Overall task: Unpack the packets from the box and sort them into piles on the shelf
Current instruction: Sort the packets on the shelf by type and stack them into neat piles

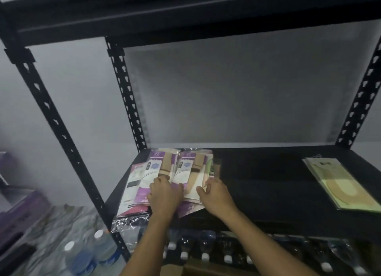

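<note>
Several purple-and-white packets (186, 168) lie in overlapping piles at the left end of the black shelf (268, 197). My left hand (165, 193) rests flat on the left pile of packets, fingers spread over them. My right hand (216, 193) grips the near right edge of the upper packet, thumb on top and fingers curled at its side. A separate pile of pale green packets (342, 185) lies at the shelf's right end. A cardboard box edge (206, 269) shows at the bottom of the view, its contents hidden.
Black perforated uprights (127, 94) frame the shelf, with another shelf board (185, 12) overhead. Bottles with white caps (206, 253) fill the level below. More water bottles (86, 253) in plastic wrap stand at lower left. Purple boxes (18, 209) sit at far left.
</note>
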Demonstrator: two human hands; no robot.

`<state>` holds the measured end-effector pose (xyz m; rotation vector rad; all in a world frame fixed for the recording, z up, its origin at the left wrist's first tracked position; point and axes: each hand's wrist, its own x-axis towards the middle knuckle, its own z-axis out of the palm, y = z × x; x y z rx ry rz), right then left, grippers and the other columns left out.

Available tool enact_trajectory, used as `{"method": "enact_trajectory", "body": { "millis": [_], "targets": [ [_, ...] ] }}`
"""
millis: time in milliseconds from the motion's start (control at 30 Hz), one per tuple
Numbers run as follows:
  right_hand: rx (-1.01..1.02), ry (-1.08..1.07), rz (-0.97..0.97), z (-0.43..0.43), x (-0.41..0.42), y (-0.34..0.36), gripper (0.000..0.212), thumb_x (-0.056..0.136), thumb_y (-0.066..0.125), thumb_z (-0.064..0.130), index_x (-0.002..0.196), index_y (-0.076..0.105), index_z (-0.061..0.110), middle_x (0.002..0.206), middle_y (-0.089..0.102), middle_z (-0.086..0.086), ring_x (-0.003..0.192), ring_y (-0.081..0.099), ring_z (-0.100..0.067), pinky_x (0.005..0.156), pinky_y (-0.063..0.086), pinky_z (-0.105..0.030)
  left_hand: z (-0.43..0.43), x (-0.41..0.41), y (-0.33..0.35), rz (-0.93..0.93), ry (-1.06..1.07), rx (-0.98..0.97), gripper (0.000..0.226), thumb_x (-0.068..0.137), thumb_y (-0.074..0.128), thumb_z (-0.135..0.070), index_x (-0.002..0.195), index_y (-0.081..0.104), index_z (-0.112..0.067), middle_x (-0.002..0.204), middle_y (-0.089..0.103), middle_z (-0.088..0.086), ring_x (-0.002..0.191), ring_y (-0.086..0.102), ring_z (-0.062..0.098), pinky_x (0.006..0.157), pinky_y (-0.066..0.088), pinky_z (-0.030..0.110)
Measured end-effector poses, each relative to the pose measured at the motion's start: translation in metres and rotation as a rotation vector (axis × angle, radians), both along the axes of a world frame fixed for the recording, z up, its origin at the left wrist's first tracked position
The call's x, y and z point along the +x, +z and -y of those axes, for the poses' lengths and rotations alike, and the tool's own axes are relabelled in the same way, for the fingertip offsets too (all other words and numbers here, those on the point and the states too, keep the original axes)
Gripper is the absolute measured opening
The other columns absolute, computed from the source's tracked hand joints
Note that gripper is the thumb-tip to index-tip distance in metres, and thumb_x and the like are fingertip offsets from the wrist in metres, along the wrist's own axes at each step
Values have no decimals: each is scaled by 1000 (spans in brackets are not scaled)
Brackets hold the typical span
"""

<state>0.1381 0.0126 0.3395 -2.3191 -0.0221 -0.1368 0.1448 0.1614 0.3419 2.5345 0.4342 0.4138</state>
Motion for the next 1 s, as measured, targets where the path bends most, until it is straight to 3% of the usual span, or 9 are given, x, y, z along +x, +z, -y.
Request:
{"method": "enact_trajectory", "body": {
  "millis": [100, 300, 400, 500, 567, 667, 833, 933, 1000],
  "targets": [
    [-86, -54, -61, -15, 5, 0, 50, 87, 53, 51, 103, 65, 5, 122, 54, -15, 112, 50, -32, 94, 45, -37, -2, 3, -9, -15, -17, 70, 56, 88, 51, -54, 130, 52, -16, 130, 47, 8, 122, 42, 26, 99, 34, 43],
    [-67, -142, -43, -20, 10, 4, 37, 79, 70, 40, 102, 67, 11, 116, 56, -9, 109, 52, -27, 88, 49, -35, -3, 6, -4, 16, -29, 32, 53, 85, 58, -55, 125, 58, -20, 129, 52, 4, 120, 40, 23, 99, 32, 43],
    [90, -167, -63, -19, 10, 8, 25, 75, 76, 30, 91, 67, 13, 100, 62, -2, 101, 58, -24, 85, 53, -38, -1, 5, 4, 62, -33, -65, 47, 82, 65, -48, 119, 59, -19, 118, 60, 1, 114, 44, 22, 97, 36, 42],
    [383, -190, -75, -16, 9, 13, 24, 74, 77, 15, 81, 56, 24, 101, 68, -3, 93, 65, -21, 81, 57, -43, 2, 2, 14, 123, -110, -390, 42, 82, 73, -34, 117, 57, -16, 107, 65, 1, 92, 58, 14, 80, 51, 33],
    [544, -203, -67, -11, 5, 17, 35, 76, 75, 8, 95, 51, 24, 102, 64, -1, 90, 65, -16, 75, 59, -37, 5, -1, 17, 155, -171, -575, 43, 83, 74, -27, 119, 55, -15, 103, 64, -2, 83, 61, 8, 66, 53, 26],
    [639, -203, -1, 3, -3, 23, 43, 79, 72, 6, 108, 45, 23, 95, 62, 3, 82, 64, -10, 67, 57, -29, 13, -9, 19, 206, -247, -642, 42, 83, 74, -27, 120, 57, -18, 103, 64, -4, 85, 64, 9, 68, 56, 29],
    [599, -263, 131, 41, -24, 25, 41, 83, 66, 6, 111, 46, 28, 93, 60, 6, 79, 62, -5, 55, 44, -13, 51, -19, 17, 200, -361, -697, 42, 84, 74, -27, 121, 57, -19, 104, 66, -3, 85, 66, 8, 67, 58, 26],
    [548, -298, 150, 67, -33, 23, 42, 84, 65, 6, 110, 44, 32, 102, 57, 7, 87, 61, -5, 60, 44, -13, 80, -23, 12, 191, -398, -664, 34, 83, 75, -28, 112, 57, -23, 94, 64, -9, 79, 63, 3, 55, 49, 10],
    [467, -339, 167, 88, -39, 21, 42, 84, 66, 6, 114, 47, 28, 112, 53, 2, 97, 59, -12, 71, 47, -17, 100, -25, 8, 165, -423, -680, 27, 81, 77, -25, 100, 57, -24, 84, 63, -12, 69, 61, 0, 51, 45, 8]
  ]
}}
